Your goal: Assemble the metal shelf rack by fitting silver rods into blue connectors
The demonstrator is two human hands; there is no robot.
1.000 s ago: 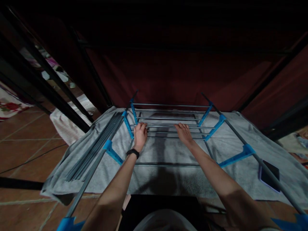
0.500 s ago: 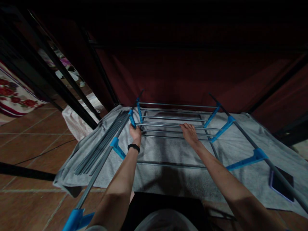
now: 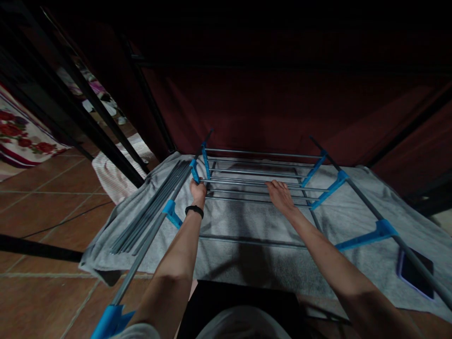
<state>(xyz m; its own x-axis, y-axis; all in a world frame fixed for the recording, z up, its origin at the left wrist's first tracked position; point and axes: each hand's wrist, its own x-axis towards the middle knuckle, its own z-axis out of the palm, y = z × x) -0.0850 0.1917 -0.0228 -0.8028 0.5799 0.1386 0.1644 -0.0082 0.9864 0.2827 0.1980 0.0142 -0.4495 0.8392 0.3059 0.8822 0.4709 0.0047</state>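
A rack of grey metal tubes with blue plastic brackets lies in front of me. My left hand [image 3: 198, 191] is closed around the lower part of a blue bracket [image 3: 194, 170] on the rack's left upright, by the left end of a crosswise metal tube [image 3: 240, 181]. That end seems to sit just beside the bracket. Farther right, my right hand [image 3: 280, 195] grips the same tube from above, its fingers curled over it. The tube's right end meets another blue bracket [image 3: 331, 189] on the right upright. What my left fingertips touch is hidden.
Several loose grey tubes [image 3: 151, 212] lie at the left on a grey blanket [image 3: 226, 263]. A phone [image 3: 416, 273] lies at the right, partly under the right upright [image 3: 363, 200]. Behind the rack hangs a dark red cloth [image 3: 247, 113]; black frame bars [image 3: 106, 148] stand left.
The tube's left end now shows beside the bracket at my left hand, where before it met the bracket. Both hands keep nearly the same place; the view has shifted slightly.
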